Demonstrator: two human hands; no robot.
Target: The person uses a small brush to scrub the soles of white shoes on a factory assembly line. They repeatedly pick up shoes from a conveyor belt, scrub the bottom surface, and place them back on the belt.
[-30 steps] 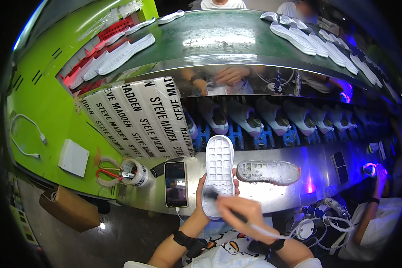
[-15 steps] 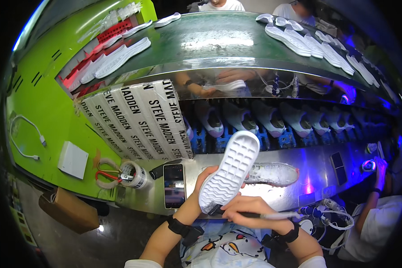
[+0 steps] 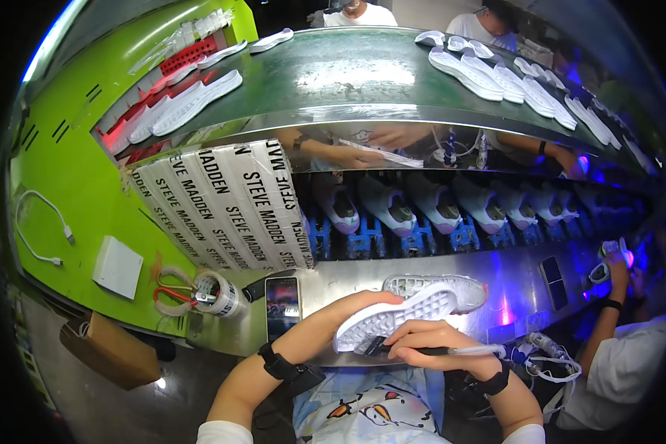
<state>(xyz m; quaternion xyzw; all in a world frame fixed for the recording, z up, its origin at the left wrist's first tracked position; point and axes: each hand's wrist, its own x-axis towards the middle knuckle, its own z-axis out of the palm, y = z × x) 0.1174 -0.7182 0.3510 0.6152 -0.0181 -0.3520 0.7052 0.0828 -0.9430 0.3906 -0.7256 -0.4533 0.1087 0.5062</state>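
My left hand (image 3: 357, 303) grips a white shoe sole (image 3: 420, 309) from its far side, tilted with the gridded face partly toward me. In my right hand (image 3: 431, 342) is a brush with a black head (image 3: 378, 345), held like a pen at the near edge of the sole; a whitish tube-like handle (image 3: 475, 351) runs back over the wrist. The hand partly hides where the bristles meet the sole. Just beyond, another sole (image 3: 469, 291), whitish with a grid pattern, lies on the metal bench (image 3: 510, 292).
A phone (image 3: 282, 302), a tape-wrapped cup (image 3: 222, 294) and red-handled scissors (image 3: 176, 294) are on the left. Behind stands a printed box (image 3: 226, 211). Several shoes (image 3: 392, 207) line a lower rack beneath a green belt (image 3: 333, 74) bearing white soles. A co-worker's hand (image 3: 616, 270) is at right.
The sole in my left hand has turned from nearly upright to a flatter, rightward slant, and my left hand now comes over its far edge. The brush has shifted slightly right.
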